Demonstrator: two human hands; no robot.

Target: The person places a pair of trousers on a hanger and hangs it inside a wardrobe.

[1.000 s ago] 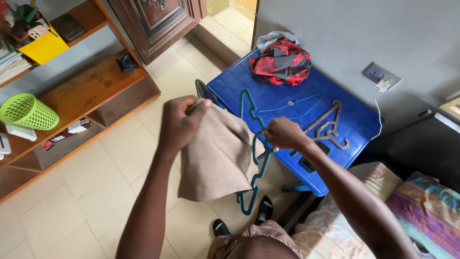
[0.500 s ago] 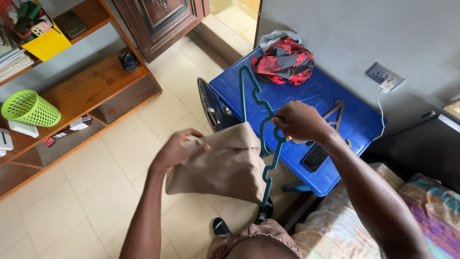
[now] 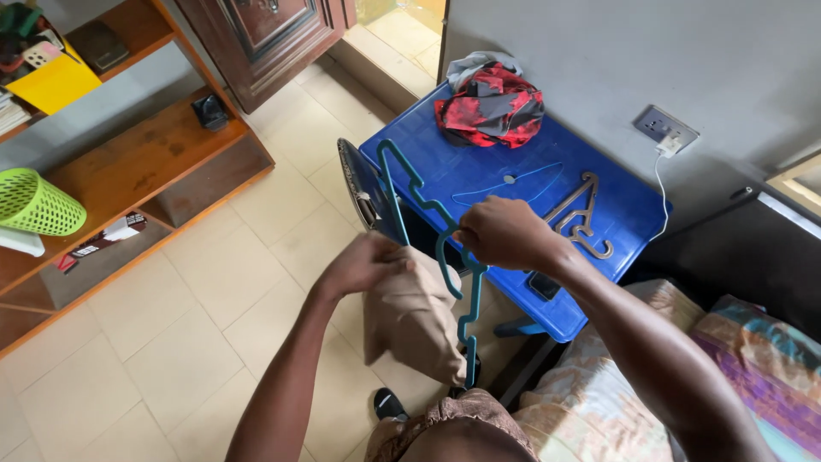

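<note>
The right hand point(image 3: 505, 233) is closed tight around the middle of a teal hanger point(image 3: 445, 257). The hanger is tilted, with one end up over the blue table point(image 3: 616, 205) and the other end down near the person's feet. The left hand point(image 3: 363, 265) is pinched shut on the top of a tan cloth point(image 3: 415, 321). The cloth hangs down just beside the hanger and touches it. Both are held in the air above the tiled floor point(image 3: 214, 282), in front of the table.

On the table lie a red and black cloth point(image 3: 489, 107), a blue hanger point(image 3: 513, 181), a brown hanger point(image 3: 581, 214) and a dark phone point(image 3: 544, 286) near the edge. A charger point(image 3: 667, 145) sits in the wall socket. A wooden shelf point(image 3: 137, 162) with a green basket point(image 3: 34, 204) stands on the left. A bed cover point(image 3: 753, 368) shows at the right.
</note>
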